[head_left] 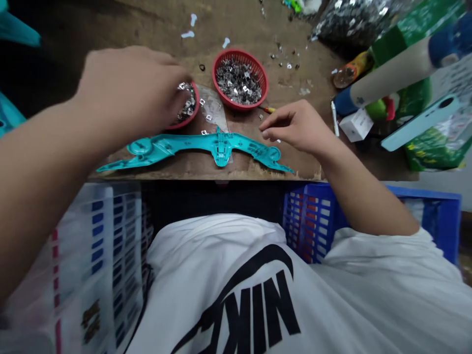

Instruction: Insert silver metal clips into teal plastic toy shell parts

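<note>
As your left hand (129, 91) reaches into the nearer red basket (180, 126), its fingers curl down among the small metal clips (186, 105), and the back of the hand hides the fingertips, so you cannot tell from the head view whether it has hold of any. Your right hand (295, 130) hangs half open just above the table, fingers loosely curled, with nothing visible in them.

The teal plastic part (221, 145) lies flat just below both hands, toward your body, its long axis running left to right along the front edge of the wooden table (206, 174). Your right hand is nearer to it, with the fingertips just above its right-hand arm, while your left hand sits farther beyond its middle.

A second red basket (239, 53), full of the same clips, stands ahead of your right hand. A clear plastic sheet (213, 108) lies between the two baskets, with a few loose clips on it. Under your right forearm, a blue crate (309, 221) stands beside your white shirt (236, 290).
</note>
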{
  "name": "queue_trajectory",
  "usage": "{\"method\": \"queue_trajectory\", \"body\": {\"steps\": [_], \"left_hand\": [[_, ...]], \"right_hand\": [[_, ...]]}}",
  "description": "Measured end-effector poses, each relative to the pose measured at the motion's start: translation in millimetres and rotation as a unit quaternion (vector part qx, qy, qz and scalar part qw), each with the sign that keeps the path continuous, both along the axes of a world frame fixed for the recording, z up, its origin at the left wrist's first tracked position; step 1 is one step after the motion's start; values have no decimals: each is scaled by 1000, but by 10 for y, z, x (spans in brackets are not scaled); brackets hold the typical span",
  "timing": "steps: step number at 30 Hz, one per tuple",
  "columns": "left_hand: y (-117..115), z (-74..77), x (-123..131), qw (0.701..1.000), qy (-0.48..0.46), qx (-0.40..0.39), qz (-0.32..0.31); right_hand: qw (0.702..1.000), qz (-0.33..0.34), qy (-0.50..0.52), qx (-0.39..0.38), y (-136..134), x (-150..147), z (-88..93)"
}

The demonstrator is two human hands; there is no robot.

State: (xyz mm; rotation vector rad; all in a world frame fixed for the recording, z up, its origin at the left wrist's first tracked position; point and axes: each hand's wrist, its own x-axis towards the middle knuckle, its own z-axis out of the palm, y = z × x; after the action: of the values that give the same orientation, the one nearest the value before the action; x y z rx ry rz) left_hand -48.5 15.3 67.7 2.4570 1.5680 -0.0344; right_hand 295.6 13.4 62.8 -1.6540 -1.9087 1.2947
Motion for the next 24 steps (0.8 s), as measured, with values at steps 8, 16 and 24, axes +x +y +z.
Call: {"method": "queue_trajectory", "body": {"steps": [8,16,24], "left_hand": [[205,-93,170,962,210,-97,148],[287,-21,91,970,208,-50,116],[162,117,243,975,202,15,92]], "right_hand": [[996,76,-26,-25,0,-81,-286],[992,108,-16,59,-33,-99,-222],[978,134,-132,93,39,-61,-197]]}}
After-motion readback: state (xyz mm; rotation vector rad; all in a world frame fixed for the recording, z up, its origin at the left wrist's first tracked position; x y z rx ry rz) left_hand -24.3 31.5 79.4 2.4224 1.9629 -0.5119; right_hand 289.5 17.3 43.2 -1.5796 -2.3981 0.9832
